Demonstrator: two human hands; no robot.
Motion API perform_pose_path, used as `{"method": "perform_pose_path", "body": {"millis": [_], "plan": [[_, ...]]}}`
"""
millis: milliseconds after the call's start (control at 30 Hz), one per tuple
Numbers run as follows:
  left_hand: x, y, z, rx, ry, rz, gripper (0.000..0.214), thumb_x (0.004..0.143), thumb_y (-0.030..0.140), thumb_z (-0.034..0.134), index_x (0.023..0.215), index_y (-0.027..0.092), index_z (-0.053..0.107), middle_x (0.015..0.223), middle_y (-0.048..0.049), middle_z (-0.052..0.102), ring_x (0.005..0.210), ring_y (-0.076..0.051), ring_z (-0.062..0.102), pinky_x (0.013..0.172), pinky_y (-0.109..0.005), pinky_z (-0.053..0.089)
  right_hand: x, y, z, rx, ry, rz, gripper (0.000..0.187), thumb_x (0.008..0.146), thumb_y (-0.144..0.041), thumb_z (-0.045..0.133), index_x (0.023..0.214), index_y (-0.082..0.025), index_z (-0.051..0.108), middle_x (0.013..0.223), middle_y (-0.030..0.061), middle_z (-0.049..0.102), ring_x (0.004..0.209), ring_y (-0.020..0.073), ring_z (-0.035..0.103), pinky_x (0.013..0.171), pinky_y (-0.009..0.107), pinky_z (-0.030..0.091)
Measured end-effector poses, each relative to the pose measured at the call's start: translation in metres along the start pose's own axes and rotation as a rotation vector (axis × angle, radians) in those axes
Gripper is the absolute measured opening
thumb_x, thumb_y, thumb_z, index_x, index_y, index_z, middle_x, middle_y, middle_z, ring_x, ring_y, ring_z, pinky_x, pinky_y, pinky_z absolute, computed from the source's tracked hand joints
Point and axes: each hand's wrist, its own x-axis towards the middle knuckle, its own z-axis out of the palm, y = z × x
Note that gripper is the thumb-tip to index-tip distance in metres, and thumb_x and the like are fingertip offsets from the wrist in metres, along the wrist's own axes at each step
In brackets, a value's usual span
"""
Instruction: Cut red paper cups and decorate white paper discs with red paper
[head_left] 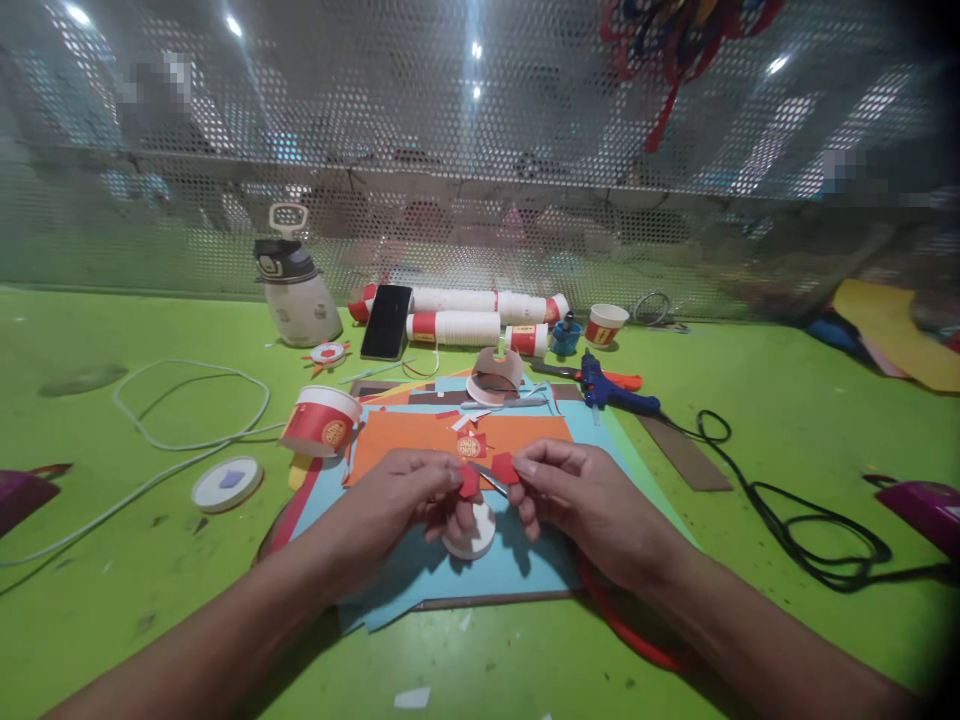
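My left hand [409,495] is closed on a small red paper piece [469,481], and a white round disc [471,535] shows just under its fingers. My right hand [581,490] is closed in a pinch around scissors, whose metal blades [489,477] reach into the red paper. Another bit of the red paper [505,467] sits by my right fingertips. Both hands hover over a light blue sheet [517,565] lying on an orange sheet [420,435]. A small red and gold cut-out [470,445] lies just beyond my fingers.
A red and white paper cup [321,421] lies tipped at the left, near a tape roll [226,484] and a white cord [187,400]. A blue glue gun [611,390] with black cable [787,520], stacked cups [457,327], a phone [387,321] and a white jug [296,295] stand behind.
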Motion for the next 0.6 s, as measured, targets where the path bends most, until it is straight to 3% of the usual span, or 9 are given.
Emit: {"method": "perform_pose_path", "body": {"millis": [133,200,300,400,600], "plan": [[-0.016,0.01,0.003,0.392,-0.401,-0.063,0.033,0.091,0.033,0.049,0.071,0.018,0.071,0.066,-0.0047,0.068,0.06,-0.015,0.057,0.058,-0.024,0.041,-0.001,-0.003,-0.002,-0.009,0.044,-0.024,0.019,0.076,-0.031,0.077,0.075,-0.015,0.067,0.065,-0.001,0.066,0.053,0.0081,0.057,0.051,0.022,0.047],[-0.022,0.011,0.006,0.586,-0.521,-0.06,0.033,0.092,0.035,0.048,0.081,0.02,0.075,0.066,-0.0045,0.07,0.058,-0.016,0.058,0.056,-0.023,0.041,-0.002,-0.004,-0.001,-0.008,0.064,-0.038,0.018,0.075,-0.029,0.078,0.072,-0.016,0.067,0.063,-0.0016,0.065,0.052,0.0079,0.056,0.051,0.021,0.046],[-0.024,0.007,0.011,0.833,-0.502,-0.024,0.029,0.089,0.032,0.054,0.075,0.02,0.076,0.056,-0.0025,0.067,0.048,-0.014,0.053,0.047,-0.023,0.034,-0.003,-0.005,0.002,-0.016,0.066,-0.036,0.013,0.075,-0.025,0.076,0.072,-0.016,0.067,0.063,-0.0013,0.066,0.053,0.0086,0.056,0.051,0.022,0.046],[-0.025,0.001,0.015,0.915,-0.45,-0.032,0.028,0.085,0.032,0.06,0.063,0.021,0.074,0.048,-0.001,0.064,0.042,-0.013,0.049,0.044,-0.024,0.029,-0.006,-0.006,0.006,-0.049,0.058,-0.052,0.012,0.075,-0.024,0.075,0.071,-0.016,0.067,0.062,-0.0012,0.066,0.052,0.0087,0.056,0.052,0.023,0.047],[-0.024,-0.003,0.02,0.985,-0.191,0.005,0.02,0.075,0.027,0.067,0.055,0.022,0.068,0.045,0.0023,0.06,0.038,-0.011,0.042,0.043,-0.026,0.021,-0.007,-0.005,0.008,-0.075,0.05,-0.097,0.013,0.075,-0.025,0.074,0.071,-0.016,0.066,0.062,-0.0013,0.065,0.051,0.0085,0.055,0.051,0.024,0.046]]}}
